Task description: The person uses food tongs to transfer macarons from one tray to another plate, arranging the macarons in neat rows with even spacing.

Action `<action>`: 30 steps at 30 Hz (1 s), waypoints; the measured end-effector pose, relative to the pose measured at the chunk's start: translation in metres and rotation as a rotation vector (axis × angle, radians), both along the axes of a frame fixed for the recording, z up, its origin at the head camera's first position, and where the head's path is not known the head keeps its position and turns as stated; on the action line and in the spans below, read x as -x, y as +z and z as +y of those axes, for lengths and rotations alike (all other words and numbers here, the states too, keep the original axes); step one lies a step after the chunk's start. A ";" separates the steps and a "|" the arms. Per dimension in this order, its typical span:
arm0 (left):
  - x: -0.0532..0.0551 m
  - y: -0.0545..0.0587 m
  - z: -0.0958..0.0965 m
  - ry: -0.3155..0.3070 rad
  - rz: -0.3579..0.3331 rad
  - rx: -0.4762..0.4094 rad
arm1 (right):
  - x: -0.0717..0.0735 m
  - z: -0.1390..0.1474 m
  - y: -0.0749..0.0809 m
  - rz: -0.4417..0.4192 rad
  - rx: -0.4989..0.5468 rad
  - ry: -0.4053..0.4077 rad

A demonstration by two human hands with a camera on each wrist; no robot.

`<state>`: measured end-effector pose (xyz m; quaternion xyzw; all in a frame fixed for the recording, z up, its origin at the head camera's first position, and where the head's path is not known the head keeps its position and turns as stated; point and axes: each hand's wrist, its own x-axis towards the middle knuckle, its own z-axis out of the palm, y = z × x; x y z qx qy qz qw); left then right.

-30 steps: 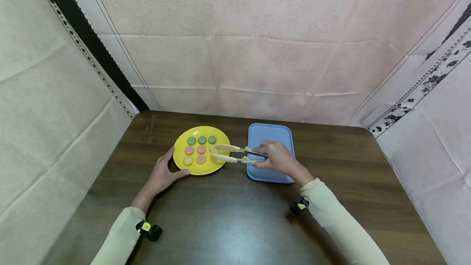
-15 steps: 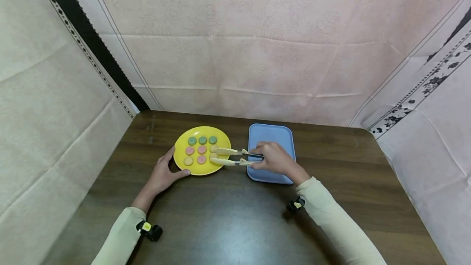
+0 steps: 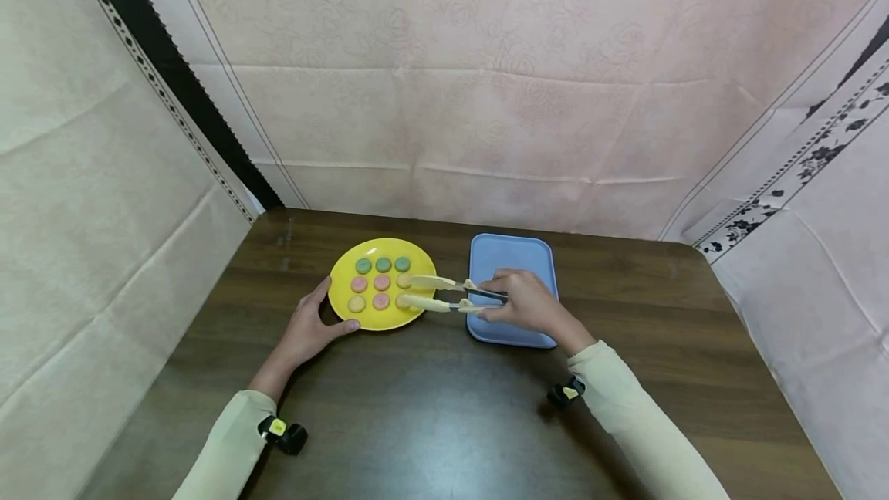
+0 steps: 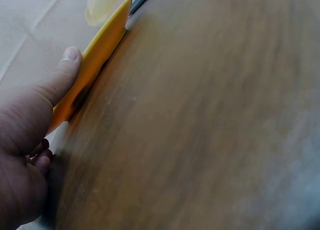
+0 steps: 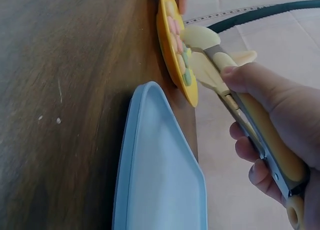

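A yellow plate [image 3: 382,321] bears several small round cookies in rows. Three green cookies [image 3: 383,264] lie at the far side, with pink ones [image 3: 380,301] and pale yellow ones [image 3: 356,304] nearer. My left hand [image 3: 305,330] is spread at the plate's left edge, thumb along the near rim. My right hand [image 3: 521,303] grips a pair of tongs [image 3: 434,305] with cream-coloured tips. Those tips are parted over the plate's right side, close to two pale yellow cookies. In the right wrist view, the thumb lies along one arm of the tongs [image 5: 270,135], fingers around the other.
A blue rectangular tray [image 3: 512,336] lies to the right of the plate, partly under my right hand. Both stand near the far edge of the dark wooden table [image 3: 417,407]. Pale patterned cloth [image 3: 444,99] hangs behind.
The tong tips have shifted slightly toward me on the plate, and their upper tip has drawn back a little to the right. My left hand keeps its place at the plate.
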<state>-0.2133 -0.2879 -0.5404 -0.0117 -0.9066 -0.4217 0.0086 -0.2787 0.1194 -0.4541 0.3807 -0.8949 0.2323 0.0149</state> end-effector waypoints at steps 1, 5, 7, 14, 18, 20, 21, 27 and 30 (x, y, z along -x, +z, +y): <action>0.000 0.000 0.000 -0.002 -0.001 -0.001 | -0.002 0.004 0.000 0.004 0.021 -0.015; 0.000 0.001 0.002 -0.003 -0.001 -0.007 | -0.009 0.022 -0.001 0.027 0.104 -0.101; 0.000 0.001 0.002 -0.002 -0.003 -0.007 | -0.014 0.031 -0.002 0.031 0.140 -0.151; 0.001 -0.001 0.001 -0.009 0.008 -0.011 | -0.031 0.063 -0.001 0.037 0.237 -0.306; 0.002 -0.002 -0.001 -0.015 0.009 -0.013 | -0.036 0.079 -0.002 0.089 0.273 -0.396; 0.002 -0.001 -0.001 -0.013 0.004 -0.009 | -0.037 0.087 -0.002 0.124 0.290 -0.446; 0.002 -0.001 -0.001 -0.013 0.002 -0.008 | -0.037 0.091 -0.003 0.142 0.298 -0.470; 0.002 -0.001 -0.001 -0.011 0.000 -0.001 | -0.037 0.117 -0.008 0.204 0.306 -0.607; 0.002 -0.001 -0.001 -0.007 -0.001 0.001 | -0.037 0.132 -0.014 0.219 0.294 -0.663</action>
